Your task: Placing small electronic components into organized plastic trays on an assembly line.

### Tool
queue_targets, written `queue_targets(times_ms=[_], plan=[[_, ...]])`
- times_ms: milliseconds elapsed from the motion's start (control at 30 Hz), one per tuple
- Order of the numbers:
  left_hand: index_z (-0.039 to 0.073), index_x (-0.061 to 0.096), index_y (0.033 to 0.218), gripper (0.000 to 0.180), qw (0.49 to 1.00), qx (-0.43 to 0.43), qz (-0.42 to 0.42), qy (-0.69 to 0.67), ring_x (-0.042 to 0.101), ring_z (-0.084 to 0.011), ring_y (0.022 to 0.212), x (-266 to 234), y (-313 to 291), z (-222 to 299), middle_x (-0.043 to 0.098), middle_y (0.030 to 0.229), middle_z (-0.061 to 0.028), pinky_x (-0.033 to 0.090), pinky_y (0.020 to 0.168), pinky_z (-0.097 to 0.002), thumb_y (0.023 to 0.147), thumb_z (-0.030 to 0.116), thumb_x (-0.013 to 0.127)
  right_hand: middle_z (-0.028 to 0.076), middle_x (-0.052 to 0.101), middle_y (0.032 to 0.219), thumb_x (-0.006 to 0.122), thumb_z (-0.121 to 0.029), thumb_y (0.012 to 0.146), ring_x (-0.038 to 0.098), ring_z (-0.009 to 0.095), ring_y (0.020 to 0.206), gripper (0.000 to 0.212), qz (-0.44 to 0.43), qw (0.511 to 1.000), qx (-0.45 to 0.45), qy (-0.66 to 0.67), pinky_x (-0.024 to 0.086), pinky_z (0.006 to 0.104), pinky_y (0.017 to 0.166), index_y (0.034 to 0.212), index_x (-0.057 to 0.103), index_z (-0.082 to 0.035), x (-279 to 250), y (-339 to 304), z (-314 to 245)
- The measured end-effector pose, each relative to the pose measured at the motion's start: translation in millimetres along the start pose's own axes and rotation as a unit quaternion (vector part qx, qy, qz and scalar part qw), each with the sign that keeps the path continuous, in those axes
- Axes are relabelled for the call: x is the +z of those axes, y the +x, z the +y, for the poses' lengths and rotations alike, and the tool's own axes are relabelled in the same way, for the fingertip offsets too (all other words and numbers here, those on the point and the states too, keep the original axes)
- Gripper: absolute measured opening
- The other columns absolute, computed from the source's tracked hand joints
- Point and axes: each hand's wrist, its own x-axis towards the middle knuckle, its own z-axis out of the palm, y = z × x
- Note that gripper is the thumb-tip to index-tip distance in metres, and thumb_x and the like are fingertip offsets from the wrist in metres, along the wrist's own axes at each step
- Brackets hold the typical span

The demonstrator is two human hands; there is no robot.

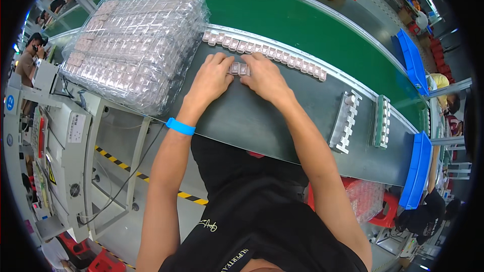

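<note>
Both my hands are over the dark worktop with fingers curled around a short row of small pinkish square parts [239, 69]. My left hand [212, 76] grips its left end, and a blue band [180, 126] circles that wrist. At the right end, my right hand [265, 76] closes on the same row. My fingers hide some of these parts, so their full extent cannot be told. Just beyond my fingertips, a long line of similar square parts [272, 53] runs along the worktop's far rail.
Clear plastic trays full of such parts [136, 45] are stacked at the left. A white toothed fixture [346, 123] and a green-and-white one [381, 122] lie to the right. Blue bins [416, 171] stand at the right end. A green conveyor belt [282, 12] runs behind the rail.
</note>
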Motion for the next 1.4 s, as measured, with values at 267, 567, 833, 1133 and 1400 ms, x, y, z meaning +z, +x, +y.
queue_targets(times_ms=[267,567,833,1133,1400], plan=[[0.003,0.067,0.121,0.041,0.999,-0.017,-0.034,0.038,0.061,-0.0357,0.108,4.1,3.8,4.0,0.066,0.114,-0.0124,0.051,0.094,-0.0458,0.080,0.003,0.073,0.021,0.064,0.117,0.081,-0.012,0.080,0.064,0.040,0.111,0.045,-0.026,0.999,0.020,-0.012,0.054,0.0466,0.097,0.121,0.068,-0.001,4.0,6.2,5.8],[0.005,0.069,0.114,0.030,0.997,-0.032,-0.017,0.071,0.061,-0.0365,0.109,-0.2,19.0,-40.8,0.066,0.114,-0.0124,0.053,0.087,-0.0515,0.084,0.002,0.067,0.022,0.057,0.120,0.080,-0.009,0.082,0.065,0.043,0.105,0.044,0.078,0.996,0.006,0.038,0.055,0.0482,0.091,0.122,0.065,0.000,42.9,37.3,-10.6],[0.004,0.066,0.127,0.046,0.994,-0.047,0.096,0.028,0.049,-0.0447,0.129,4.2,0.4,-27.7,0.054,0.136,-0.0233,0.044,0.109,-0.0508,0.082,-0.004,0.069,0.020,0.054,0.120,0.078,-0.007,0.084,0.065,0.042,0.102,0.047,0.151,0.983,0.000,0.101,0.055,0.0490,0.087,0.126,0.059,-0.005,43.0,10.3,-10.7],[0.008,0.068,0.117,0.037,0.982,-0.101,0.143,0.066,0.051,-0.0396,0.112,24.8,0.6,-4.2,0.054,0.122,-0.0197,0.044,0.098,-0.0498,0.082,0.015,0.079,0.017,0.055,0.116,0.075,-0.012,0.089,0.064,0.037,0.098,0.036,0.103,0.984,0.006,0.144,0.055,0.0460,0.084,0.122,0.063,-0.006,11.5,-86.6,-5.9],[0.007,0.069,0.113,0.034,0.970,-0.096,0.177,0.138,0.053,-0.0391,0.110,24.7,1.1,-24.3,0.058,0.116,-0.0183,0.043,0.097,-0.0492,0.082,0.017,0.074,0.013,0.060,0.109,0.078,-0.009,0.087,0.063,0.029,0.093,0.031,0.184,0.967,0.042,0.172,0.055,0.0368,0.076,0.116,0.069,-0.005,-57.6,-175.5,2.7]])
